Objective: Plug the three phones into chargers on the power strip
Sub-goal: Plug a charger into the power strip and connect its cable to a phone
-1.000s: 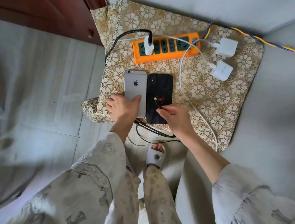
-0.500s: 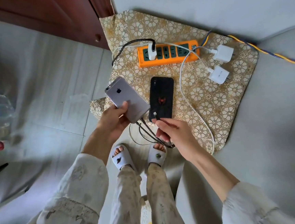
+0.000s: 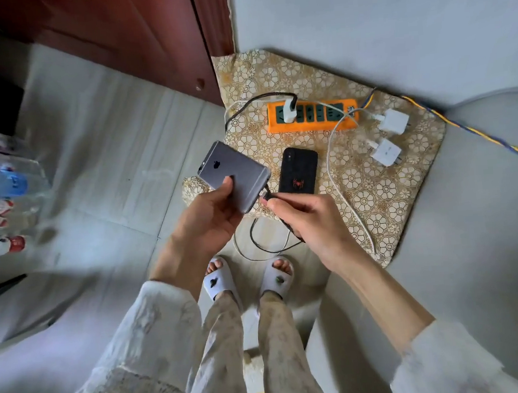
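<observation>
My left hand (image 3: 205, 218) holds a grey phone (image 3: 234, 175) back side up, lifted off the patterned cushion (image 3: 376, 192). My right hand (image 3: 313, 219) pinches the plug end of a black cable (image 3: 266, 192) right at the grey phone's bottom edge. A black phone (image 3: 298, 171) with a red spider mark lies face down on the cushion. The orange power strip (image 3: 311, 116) sits behind it with one white charger (image 3: 289, 111) plugged in at its left end. Two more white chargers (image 3: 393, 121) (image 3: 386, 152) lie unplugged to the right, with white cables. No third phone is in view.
A grey couch seat (image 3: 488, 223) carries the cushion. A yellow-blue cord (image 3: 477, 133) runs off to the right. Water bottles (image 3: 3, 184) stand on the tiled floor at the left, beside a dark wooden cabinet (image 3: 131, 35). My slippered feet (image 3: 249, 278) stand below the cable loops.
My left hand lifted the grey phone off the cushion and turned it. My right hand brought the black cable's plug from over the black phone to the grey phone's bottom edge.
</observation>
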The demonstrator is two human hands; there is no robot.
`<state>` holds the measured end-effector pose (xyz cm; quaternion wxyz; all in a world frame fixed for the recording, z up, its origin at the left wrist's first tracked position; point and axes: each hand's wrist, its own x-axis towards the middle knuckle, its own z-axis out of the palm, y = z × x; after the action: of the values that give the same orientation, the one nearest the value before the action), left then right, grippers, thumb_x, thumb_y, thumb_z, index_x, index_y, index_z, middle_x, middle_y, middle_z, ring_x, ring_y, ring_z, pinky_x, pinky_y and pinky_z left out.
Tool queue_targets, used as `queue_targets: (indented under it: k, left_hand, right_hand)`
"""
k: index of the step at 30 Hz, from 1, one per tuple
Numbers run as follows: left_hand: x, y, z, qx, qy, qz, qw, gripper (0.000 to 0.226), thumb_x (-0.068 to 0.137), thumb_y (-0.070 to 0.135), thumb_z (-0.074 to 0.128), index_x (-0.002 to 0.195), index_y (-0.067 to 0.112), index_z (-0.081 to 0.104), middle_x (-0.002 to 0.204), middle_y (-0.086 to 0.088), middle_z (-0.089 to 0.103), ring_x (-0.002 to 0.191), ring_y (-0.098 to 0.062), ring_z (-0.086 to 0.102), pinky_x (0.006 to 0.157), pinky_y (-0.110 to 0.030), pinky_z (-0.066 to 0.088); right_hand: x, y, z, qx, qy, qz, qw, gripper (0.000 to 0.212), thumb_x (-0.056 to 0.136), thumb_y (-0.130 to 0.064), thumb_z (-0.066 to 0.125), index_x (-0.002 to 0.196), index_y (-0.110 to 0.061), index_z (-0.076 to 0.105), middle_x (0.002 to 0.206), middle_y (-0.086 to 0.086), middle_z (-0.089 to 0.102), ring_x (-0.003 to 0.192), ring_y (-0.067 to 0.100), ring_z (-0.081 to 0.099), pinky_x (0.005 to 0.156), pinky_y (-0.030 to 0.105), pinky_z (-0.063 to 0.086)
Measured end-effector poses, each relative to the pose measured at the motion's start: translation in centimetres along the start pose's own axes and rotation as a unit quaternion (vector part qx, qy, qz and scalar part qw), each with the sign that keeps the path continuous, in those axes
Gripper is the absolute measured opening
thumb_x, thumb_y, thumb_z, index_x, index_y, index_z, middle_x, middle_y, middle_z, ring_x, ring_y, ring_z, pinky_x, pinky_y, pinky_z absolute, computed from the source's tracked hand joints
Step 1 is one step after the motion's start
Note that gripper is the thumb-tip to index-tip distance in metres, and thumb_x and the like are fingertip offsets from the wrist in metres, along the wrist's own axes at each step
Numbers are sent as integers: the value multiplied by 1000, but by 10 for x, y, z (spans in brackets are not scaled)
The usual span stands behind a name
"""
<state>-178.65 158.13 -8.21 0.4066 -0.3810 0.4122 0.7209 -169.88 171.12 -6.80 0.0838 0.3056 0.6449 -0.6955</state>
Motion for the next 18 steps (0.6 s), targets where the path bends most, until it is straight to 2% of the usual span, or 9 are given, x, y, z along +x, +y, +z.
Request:
queue_targets:
  k: [2, 4, 7, 15, 18]
  left_hand:
    - [-3, 0, -2, -10, 2, -10, 1000, 12, 90, 11, 52, 82, 8, 61, 61, -1, 70, 55, -9, 67, 54, -18, 56]
    - [-6, -1, -4, -18, 6, -16, 1000, 13, 89, 11, 53, 80, 8, 62, 61, -1, 69, 54, -9, 67, 52, -18, 56]
    - [-9, -1, -8, -24, 4, -19, 1000, 13, 89, 11, 53, 81, 7, 62, 62, -2, 69, 55, -10, 67, 52, -18, 56]
    - [-16, -2, -16, -40, -2, -30, 999, 11, 89, 11, 52, 83, 6, 60, 58, -3, 70, 53, -11, 68, 53, -19, 56]
    - [-18, -1, -17, -38, -4, -35, 999, 10, 89, 10, 53, 83, 6, 60, 58, -3, 70, 53, -11, 67, 53, -18, 56]
  right_hand:
    - [-2, -1, 5, 4, -9, 1, 1000, 19, 84, -16, 63, 81, -30, 75, 41, -13, 32, 43, 5, 23, 40, 17, 16]
    - [-3, 1, 10, 9, -12, 6, 1000, 24, 84, -15, 62, 75, -34, 74, 42, -13, 31, 44, 6, 22, 41, 19, 16]
    - [-6, 3, 15, 12, -17, 11, 1000, 18, 84, -15, 62, 83, -27, 75, 42, -13, 29, 44, 7, 20, 41, 19, 15]
    - [-11, 5, 21, 14, -38, 13, 999, 25, 84, -20, 61, 83, -42, 72, 43, -14, 29, 42, 6, 20, 37, 19, 15]
    - [-12, 6, 20, 17, -34, 17, 999, 22, 84, -20, 60, 85, -39, 72, 42, -15, 30, 41, 4, 21, 37, 17, 17]
